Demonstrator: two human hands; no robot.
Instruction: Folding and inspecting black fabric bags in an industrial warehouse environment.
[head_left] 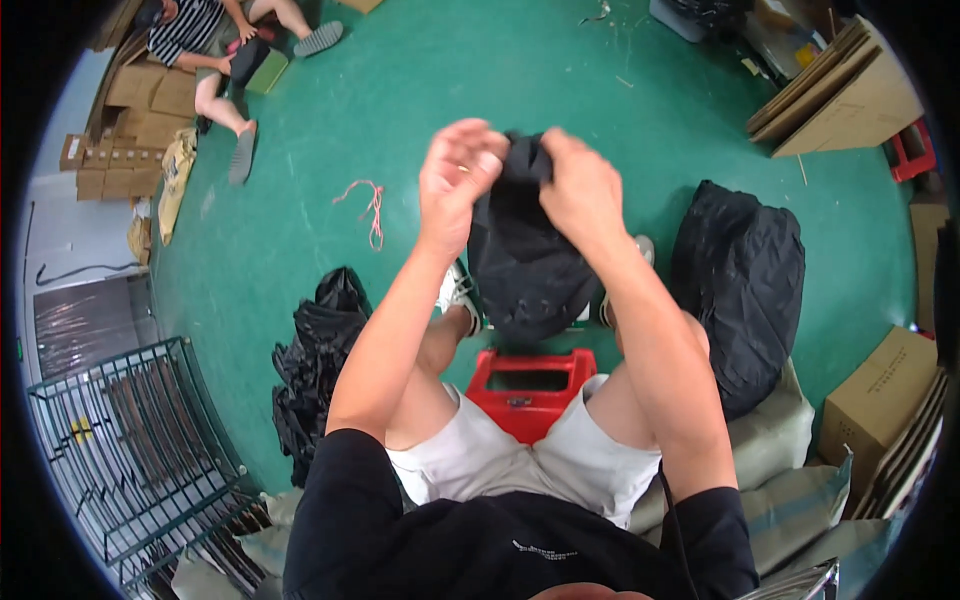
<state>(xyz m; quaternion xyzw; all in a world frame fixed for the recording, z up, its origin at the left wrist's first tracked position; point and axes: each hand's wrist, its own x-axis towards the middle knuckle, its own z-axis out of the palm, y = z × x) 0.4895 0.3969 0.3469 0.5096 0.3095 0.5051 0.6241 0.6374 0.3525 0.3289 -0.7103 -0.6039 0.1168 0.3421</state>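
A black fabric piece that looks like a bag (pixel 530 265) hangs between my shins, its narrower top raised in front of me. My left hand (pixel 455 185) is at the left side of that top, fingers curled and thumb against the cloth. A tiny yellowish spot shows among its fingers, too small to name. On the opposite side, my right hand (pixel 585 190) grips the top edge of the bag, with its fingertips partly hidden behind the cloth. Both hands are slightly blurred.
A red plastic stool (pixel 530 385) stands between my thighs. Black plastic bags (pixel 325 360) lie to the left, a full black sack (pixel 740 290) to the right. Pink string (pixel 375 215) lies on the green floor. Beyond are a wire rack (pixel 130 430), cardboard (pixel 850 95) and a seated person (pixel 200 40).
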